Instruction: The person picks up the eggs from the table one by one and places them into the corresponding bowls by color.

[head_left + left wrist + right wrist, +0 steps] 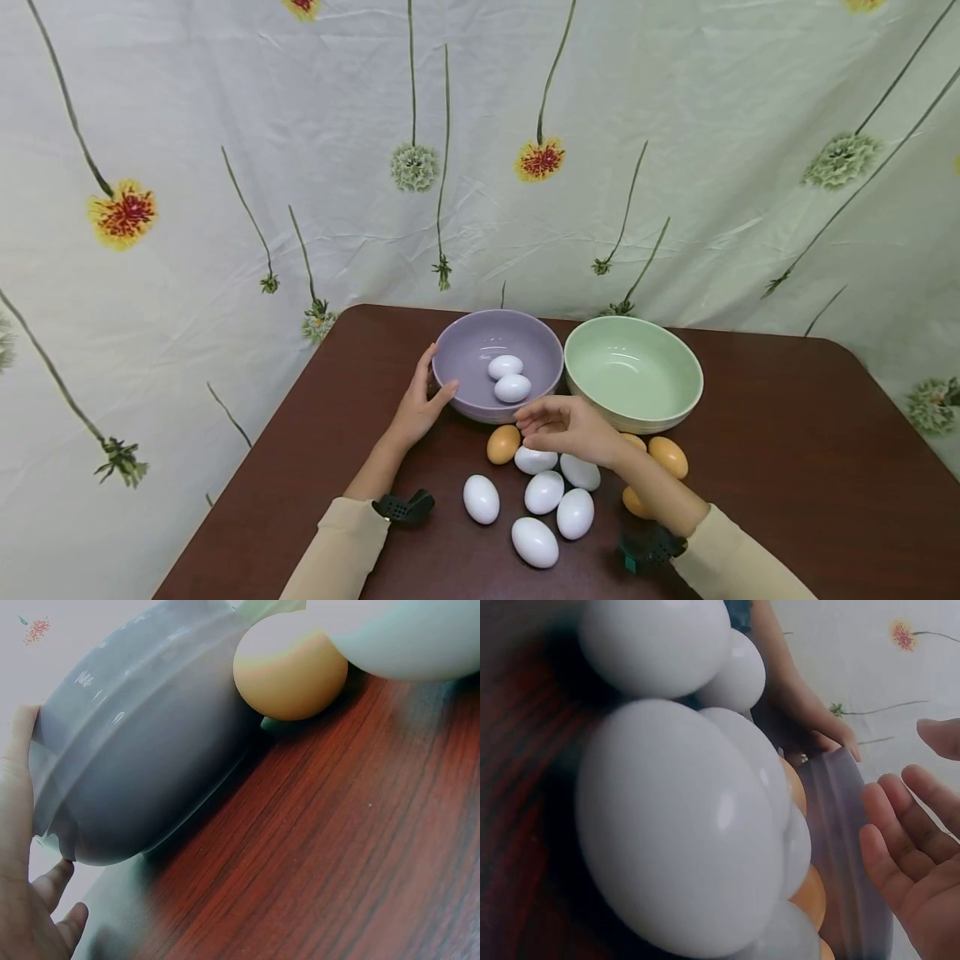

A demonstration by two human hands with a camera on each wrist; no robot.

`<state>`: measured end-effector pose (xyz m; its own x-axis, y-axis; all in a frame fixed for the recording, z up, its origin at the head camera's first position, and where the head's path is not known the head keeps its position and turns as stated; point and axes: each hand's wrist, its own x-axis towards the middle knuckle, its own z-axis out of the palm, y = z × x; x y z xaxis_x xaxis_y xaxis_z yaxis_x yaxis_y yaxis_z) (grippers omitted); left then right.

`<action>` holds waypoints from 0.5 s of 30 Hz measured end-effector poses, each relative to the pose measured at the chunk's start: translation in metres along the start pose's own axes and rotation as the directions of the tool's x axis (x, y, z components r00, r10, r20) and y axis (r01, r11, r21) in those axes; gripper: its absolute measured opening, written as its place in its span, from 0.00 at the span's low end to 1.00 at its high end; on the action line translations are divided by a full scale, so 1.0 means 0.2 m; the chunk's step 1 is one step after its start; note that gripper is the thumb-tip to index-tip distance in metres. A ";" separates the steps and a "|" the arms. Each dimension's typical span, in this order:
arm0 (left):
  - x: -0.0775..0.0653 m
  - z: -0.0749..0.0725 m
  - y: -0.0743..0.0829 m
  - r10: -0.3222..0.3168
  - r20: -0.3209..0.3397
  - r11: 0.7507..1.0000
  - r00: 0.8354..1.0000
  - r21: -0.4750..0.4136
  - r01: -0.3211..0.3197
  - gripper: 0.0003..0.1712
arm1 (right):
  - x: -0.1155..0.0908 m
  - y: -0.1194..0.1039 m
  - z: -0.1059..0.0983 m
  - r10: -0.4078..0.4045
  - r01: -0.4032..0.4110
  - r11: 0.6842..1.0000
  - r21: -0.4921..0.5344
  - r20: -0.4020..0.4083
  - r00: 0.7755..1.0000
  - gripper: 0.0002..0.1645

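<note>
A purple bowl (465, 350) stands at the back of the table with two white eggs (513, 387) lying inside. My left hand (415, 410) holds its left rim, the thumb near the rim and the fingers along the outer wall. Just in front of that bowl, my right hand (573, 429) hovers over the eggs with loosely bent fingers and nothing in them. Several white eggs (543, 492) lie on the table below it. One brown egg (503, 445) sits close to the purple bowl; the left wrist view also shows this brown egg (289, 671) beside the bowl.
A light green bowl (633, 367) stands right beside the purple one, with nothing seen inside it. Brown eggs (668, 457) lie in front of it, partly behind my right forearm. The dark red-brown table (795, 450) meets a flower-patterned cloth (337, 125) at the back.
</note>
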<state>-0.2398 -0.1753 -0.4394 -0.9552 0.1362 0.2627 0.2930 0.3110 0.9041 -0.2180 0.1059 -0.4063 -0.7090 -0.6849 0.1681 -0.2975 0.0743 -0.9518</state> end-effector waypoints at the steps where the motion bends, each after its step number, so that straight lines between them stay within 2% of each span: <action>1: 0.00 0.00 0.00 0.001 0.000 1.000 1.000 -0.001 -0.001 0.43 | 0.00 0.01 0.01 -0.013 0.013 1.000 -0.004 0.013 1.000 0.22; 8: 0.00 0.00 -0.01 0.005 0.001 1.000 1.000 -0.004 -0.005 0.43 | -0.04 0.05 0.05 -0.046 0.045 0.999 0.013 0.107 0.993 0.19; 15: 0.00 0.00 0.00 -0.003 0.007 1.000 1.000 0.000 0.003 0.44 | -0.08 0.03 0.09 0.020 -0.021 1.000 0.002 0.165 0.986 0.21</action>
<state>-0.2397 -0.1753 -0.4395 -0.9557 0.1423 0.2576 0.2902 0.3109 0.9050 -0.1977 0.1045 -0.4191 -0.5994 -0.7936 0.1045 -0.2815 0.0868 -0.9556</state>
